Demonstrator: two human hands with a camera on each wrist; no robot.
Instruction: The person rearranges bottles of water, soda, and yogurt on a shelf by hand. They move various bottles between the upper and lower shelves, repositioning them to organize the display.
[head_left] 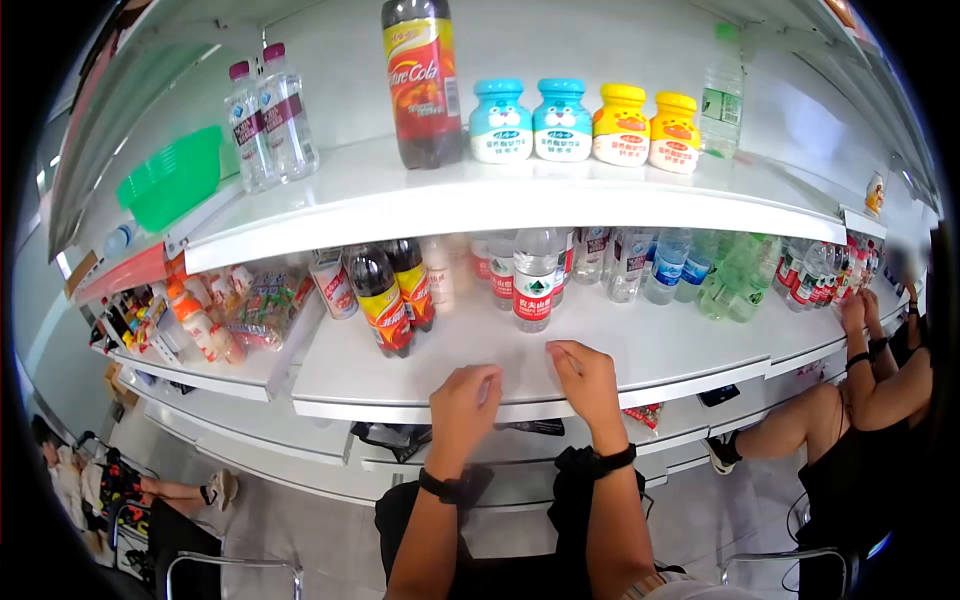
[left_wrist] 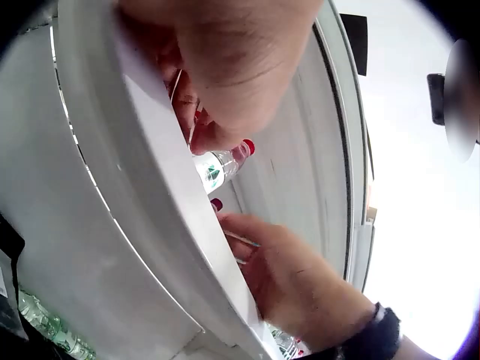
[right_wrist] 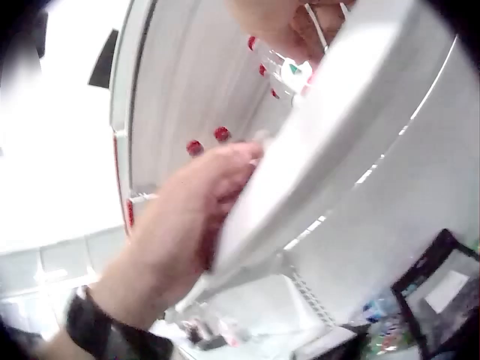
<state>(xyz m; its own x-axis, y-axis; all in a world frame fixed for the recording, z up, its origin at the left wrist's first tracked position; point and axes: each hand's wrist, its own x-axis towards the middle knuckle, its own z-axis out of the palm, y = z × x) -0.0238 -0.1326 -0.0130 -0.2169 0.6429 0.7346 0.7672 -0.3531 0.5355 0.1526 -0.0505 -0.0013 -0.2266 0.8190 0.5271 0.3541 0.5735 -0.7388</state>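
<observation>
My left hand (head_left: 465, 408) is at the front edge of the middle shelf (head_left: 480, 372), its fingers loosely curled around nothing. To its right, my right hand (head_left: 588, 385) is over the same edge, also loosely curled with nothing in its grasp. Just behind the hands stands an upright clear water bottle (head_left: 534, 300) with a red label. Two dark cola bottles (head_left: 382, 305) stand to the left of it. In the left wrist view, a red-capped water bottle (left_wrist: 217, 169) shows between the two hands. The right wrist view shows my right hand (right_wrist: 199, 191) at the shelf edge.
Above, a shelf (head_left: 510, 205) carries a large cola bottle (head_left: 424, 110), blue-capped jars (head_left: 500, 125) and yellow-capped jars (head_left: 621, 128). Green bottles (head_left: 745, 275) stand farther right. A green basin (head_left: 172, 180) is at upper left. Another person's arm (head_left: 890, 385) is at right.
</observation>
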